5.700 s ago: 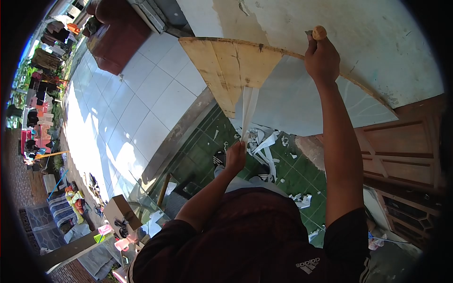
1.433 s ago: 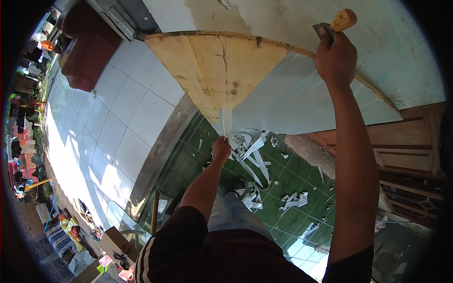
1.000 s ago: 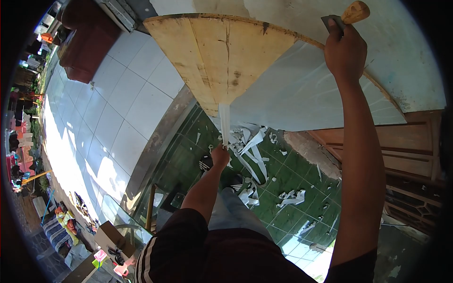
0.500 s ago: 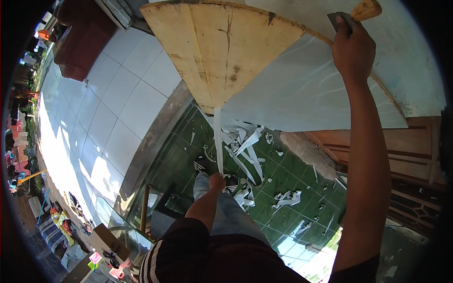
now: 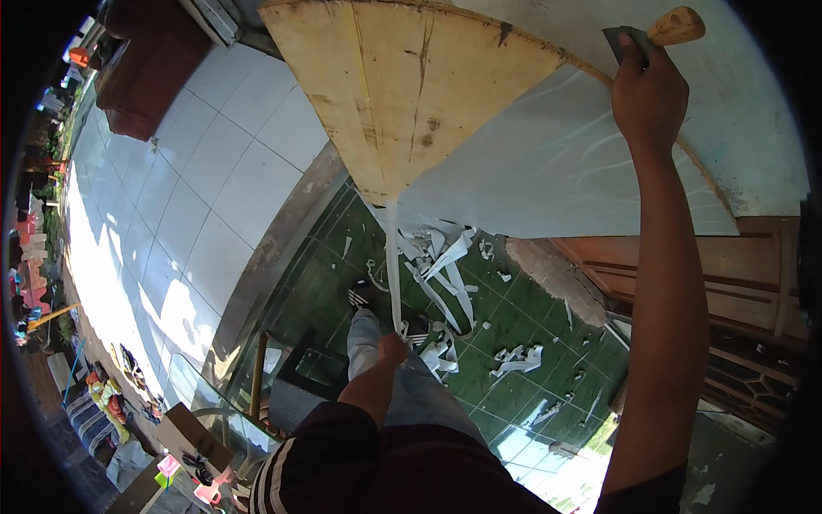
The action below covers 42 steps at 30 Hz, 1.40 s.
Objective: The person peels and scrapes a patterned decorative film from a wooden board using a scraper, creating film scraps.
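My left hand (image 5: 393, 349) is closed on the lower end of a long white strip (image 5: 392, 265). The strip runs taut up to the low corner of a bare, yellowish wooden panel (image 5: 390, 94). Up at the right, my right hand (image 5: 652, 98) grips a putty knife by its blade (image 5: 618, 41), with the wooden handle (image 5: 676, 27) sticking out past my fingers. That hand is at the curved edge of a pale, glossy board (image 5: 548, 163), which adjoins the wooden panel.
Torn white strips (image 5: 441, 265) and scraps litter the green tiled floor (image 5: 505, 308) around my feet. To the left are white tiles (image 5: 257, 180) and a dark red sofa (image 5: 141, 77). A glass-topped table (image 5: 193, 385) stands at lower left, a wooden door (image 5: 668, 274) at right.
My left hand has moved down toward me, and the stretch of white strip between it and the panel is longer. My right hand has shifted slightly right with the putty knife.
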Each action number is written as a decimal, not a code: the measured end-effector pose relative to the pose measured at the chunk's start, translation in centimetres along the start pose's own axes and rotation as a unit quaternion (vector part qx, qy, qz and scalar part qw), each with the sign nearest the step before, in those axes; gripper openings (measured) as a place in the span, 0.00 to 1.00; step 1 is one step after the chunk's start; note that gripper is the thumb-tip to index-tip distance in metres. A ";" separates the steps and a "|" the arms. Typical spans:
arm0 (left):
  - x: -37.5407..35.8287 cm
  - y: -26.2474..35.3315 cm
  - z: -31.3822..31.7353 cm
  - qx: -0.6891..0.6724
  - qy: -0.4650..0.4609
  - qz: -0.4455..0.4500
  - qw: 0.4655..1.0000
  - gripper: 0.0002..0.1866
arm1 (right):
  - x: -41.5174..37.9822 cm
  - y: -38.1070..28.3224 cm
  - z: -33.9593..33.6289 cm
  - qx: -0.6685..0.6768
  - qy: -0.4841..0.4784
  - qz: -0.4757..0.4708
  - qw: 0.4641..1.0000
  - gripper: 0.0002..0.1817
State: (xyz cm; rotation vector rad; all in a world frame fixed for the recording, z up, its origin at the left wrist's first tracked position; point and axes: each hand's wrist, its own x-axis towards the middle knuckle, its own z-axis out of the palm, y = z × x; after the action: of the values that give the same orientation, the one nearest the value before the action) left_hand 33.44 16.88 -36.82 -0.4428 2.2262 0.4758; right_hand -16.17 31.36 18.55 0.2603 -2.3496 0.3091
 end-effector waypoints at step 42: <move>-3.7 16.3 -6.5 -0.202 0.118 0.347 0.908 0.11 | 0.1 -2.4 -1.4 0.034 -0.084 0.069 0.993 0.15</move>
State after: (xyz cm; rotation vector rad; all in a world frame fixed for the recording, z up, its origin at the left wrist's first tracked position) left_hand 24.14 28.57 -26.88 0.1240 2.4845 1.3347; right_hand -14.65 29.52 19.93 0.1606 -2.5319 0.4496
